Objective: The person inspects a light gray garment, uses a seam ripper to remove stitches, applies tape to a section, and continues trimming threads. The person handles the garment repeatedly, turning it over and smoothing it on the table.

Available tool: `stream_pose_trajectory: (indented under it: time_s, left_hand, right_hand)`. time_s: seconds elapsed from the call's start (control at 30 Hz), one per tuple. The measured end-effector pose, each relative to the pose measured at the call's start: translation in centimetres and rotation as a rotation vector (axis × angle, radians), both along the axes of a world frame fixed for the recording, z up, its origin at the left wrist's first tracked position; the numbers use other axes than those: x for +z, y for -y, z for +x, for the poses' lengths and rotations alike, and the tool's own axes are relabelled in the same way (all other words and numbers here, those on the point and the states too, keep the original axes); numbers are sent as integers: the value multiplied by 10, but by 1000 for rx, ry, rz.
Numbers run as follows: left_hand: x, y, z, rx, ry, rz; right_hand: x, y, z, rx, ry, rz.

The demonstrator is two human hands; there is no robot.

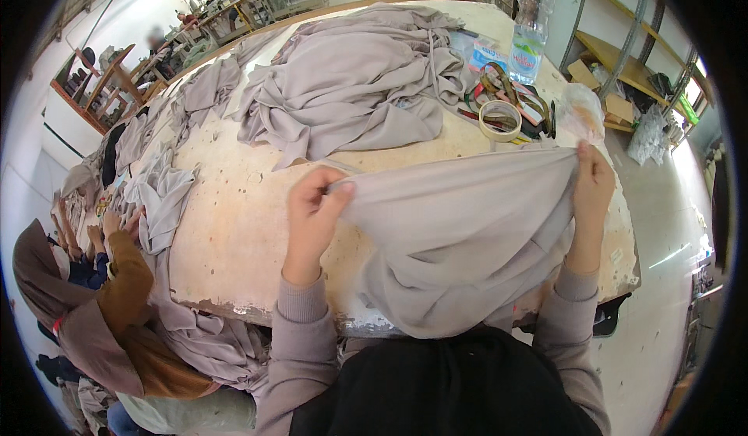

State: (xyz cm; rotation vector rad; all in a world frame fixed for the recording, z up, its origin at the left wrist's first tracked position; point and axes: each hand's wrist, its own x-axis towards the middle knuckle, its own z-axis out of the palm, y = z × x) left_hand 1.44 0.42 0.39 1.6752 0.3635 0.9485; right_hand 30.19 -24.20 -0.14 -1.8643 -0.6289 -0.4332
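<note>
A greige piece of soft fabric [460,233] is held up by its upper edge between my two hands and droops in folds over the table's front edge. My left hand [319,206] pinches its upper left corner. My right hand [588,190] grips the upper right corner. Beneath and behind it is the worn pale tabletop [234,225]. Beyond the held piece lies a large heap of similar fabric [335,70].
Tape roll [499,120], tangled scissors and straps [510,93], clear bottle [528,42] stand or lie at back right. Co-workers [117,296] handle fabric [156,202] at left. Metal shelving [623,54] stands beyond the table's right end, with more workers in the background.
</note>
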Motion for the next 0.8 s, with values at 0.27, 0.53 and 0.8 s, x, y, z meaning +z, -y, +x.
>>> stream_pose_trajectory:
  time_s: [0.27,0.53,0.8]
  left_hand:
    - [-10,31,44,-182,-225,122]
    - [35,21,72,-198,-250,543]
    - [173,-27,79,492,-446,1000]
  right_hand:
    - [19,-61,-90,797,-121,-232]
    - [123,-103,-57,518,503,-73]
    - [173,-92,-38,306,296,157]
